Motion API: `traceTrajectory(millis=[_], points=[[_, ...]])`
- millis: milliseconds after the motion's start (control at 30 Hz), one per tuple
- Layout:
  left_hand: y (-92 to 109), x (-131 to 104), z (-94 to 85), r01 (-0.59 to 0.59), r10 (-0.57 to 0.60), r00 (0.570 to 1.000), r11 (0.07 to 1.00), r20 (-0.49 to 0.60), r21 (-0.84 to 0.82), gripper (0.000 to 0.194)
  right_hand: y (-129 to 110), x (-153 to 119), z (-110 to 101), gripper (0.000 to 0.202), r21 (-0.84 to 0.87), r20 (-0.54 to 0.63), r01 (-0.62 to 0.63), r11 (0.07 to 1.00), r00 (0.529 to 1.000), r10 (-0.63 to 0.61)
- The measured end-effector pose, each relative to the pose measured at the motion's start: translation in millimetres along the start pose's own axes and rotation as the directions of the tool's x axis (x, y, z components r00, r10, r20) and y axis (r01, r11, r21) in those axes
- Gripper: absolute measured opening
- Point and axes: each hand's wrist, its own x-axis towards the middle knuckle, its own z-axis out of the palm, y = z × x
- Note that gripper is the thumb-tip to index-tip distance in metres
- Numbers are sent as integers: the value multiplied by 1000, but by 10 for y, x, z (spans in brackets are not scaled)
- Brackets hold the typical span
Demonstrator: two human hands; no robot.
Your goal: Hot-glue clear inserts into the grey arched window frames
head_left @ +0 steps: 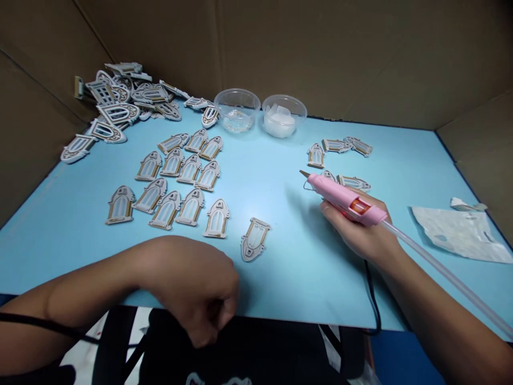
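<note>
My right hand point(360, 230) is wrapped round a pink glue gun point(340, 198), its nozzle pointing left above the blue table point(280, 289). A clear glue stick point(444, 275) runs out of its back end. At the table's front edge, my left hand point(196, 286) is closed with its fingers curled down; what they hold, if anything, is hidden. One small window-shaped piece point(255, 239) lies between the hands, its pointed end toward me. Several similar pieces point(190, 206) lie pointed end up at the left.
A heap of arched pieces point(120, 109) fills the back left corner. Two clear round tubs point(237, 109) stand at the back. Several pieces point(316, 155) lie behind the glue gun. A plastic bag point(459, 232) lies at the right. Cardboard walls point(320, 59) surround the table; a black cable hangs below my right hand.
</note>
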Motion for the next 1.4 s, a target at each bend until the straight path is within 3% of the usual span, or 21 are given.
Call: traceTrajectory(millis=[67, 167, 333, 433, 467, 500, 533, 567, 633, 700, 733, 867, 967, 1033, 1100, 1167, 1233, 1400], points=[[41, 58, 92, 38, -39, 999, 997, 15, 72, 29, -18, 6, -3, 25, -5, 5, -14, 1000, 1000, 14], [101, 133, 128, 25, -35, 992, 997, 122, 79, 33, -23, 10, 2, 20, -5, 9, -34, 999, 999, 34], [60, -52, -82, -74, 117, 965, 980, 236, -184, 34, -9, 7, 2, 13, -3, 22, -42, 999, 999, 42], [-27, -315, -280, -140, 187, 973, 942, 133, -305, 14, -8, 2, -3, 14, 3, 27, -40, 999, 999, 40], [-54, -388, -338, -155, 183, 982, 928, 54, -339, 22, -8, 0, -4, 16, 8, 24, -40, 999, 999, 40], [-79, -442, -390, -191, 165, 981, 911, -103, -365, 40, -8, -2, -4, 18, 14, 22, -41, 999, 999, 41], [-104, -475, -438, -258, 120, 932, 882, -342, -394, 55, -9, -4, -4, 19, 21, 19, -42, 999, 999, 42], [-130, -487, -482, -327, 76, 847, 855, -527, -402, 62, -9, -5, -4, 20, 26, 14, -44, 999, 999, 43], [-197, -464, -571, -449, -46, 570, 819, -821, -358, 64, -13, -5, -5, 20, 41, 2, -48, 998, 999, 48], [-292, -420, -667, -459, -179, 338, 826, -924, -327, 52, -21, -3, -12, 22, 56, -18, -81, 995, 996, 82], [-350, -404, -713, -438, -244, 262, 832, -934, -340, 45, -27, -1, -18, 23, 62, -34, -112, 992, 993, 114], [-602, -403, -842, -340, -398, 88, 849, -913, -404, 32, -45, 16, -55, 28, 90, -62, -261, 961, 962, 267], [-722, -416, -850, -150, -277, -112, 954, -954, -259, 31, -20, 22, -79, 32, 101, 14, -387, 916, 922, 388], [-743, -410, -829, 21, -142, -184, 989, -973, -148, 27, 12, 19, -86, 31, 119, 63, -444, 888, 896, 439], [-729, -394, -802, 139, -39, -182, 988, -982, -65, 23, 40, 14, -87, 29, 162, 89, -462, 872, 887, 453], [-696, -374, -775, 219, 25, -133, 976, -991, -5, 20, 49, 12, -86, 30, 202, 103, -466, 862, 885, 454], [-659, -353, -747, 293, 59, -65, 955, -996, 38, 19, 40, 13, -88, 31, 218, 114, -474, 853, 880, 460], [-596, -306, -681, 404, 105, 151, 901, -983, 158, 22, 1, 15, -98, 35, 199, 123, -474, 857, 880, 459]])
